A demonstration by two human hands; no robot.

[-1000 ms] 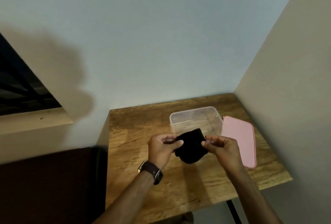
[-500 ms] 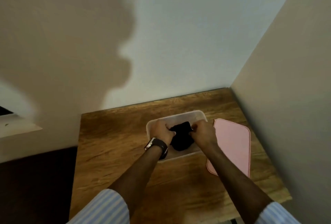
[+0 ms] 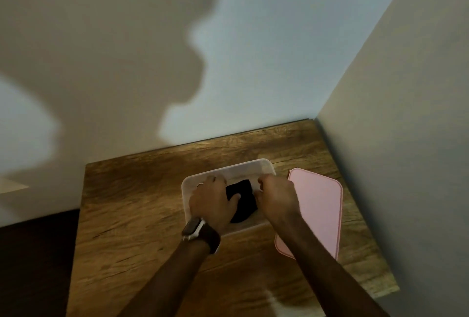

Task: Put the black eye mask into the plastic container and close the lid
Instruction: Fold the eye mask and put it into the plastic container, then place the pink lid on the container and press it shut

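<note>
The folded black eye mask [image 3: 244,198] lies inside the clear plastic container [image 3: 264,164] on the wooden table. My left hand [image 3: 212,202], with a watch on its wrist, is inside the container on the mask's left side, thumb pressed on the fabric. My right hand [image 3: 278,198] is curled over the mask's right edge, and its fingers pinch the fabric. The pink lid [image 3: 317,205] lies flat on the table just right of the container, apart from both hands.
The wooden table [image 3: 132,215] sits in a corner, with a wall behind and another wall [image 3: 396,164] close on the right. A dark floor area [image 3: 35,261] lies to the left of the table.
Both hands carried the mask from above the table's front down into the container. The camera has moved closer and tilted down.
</note>
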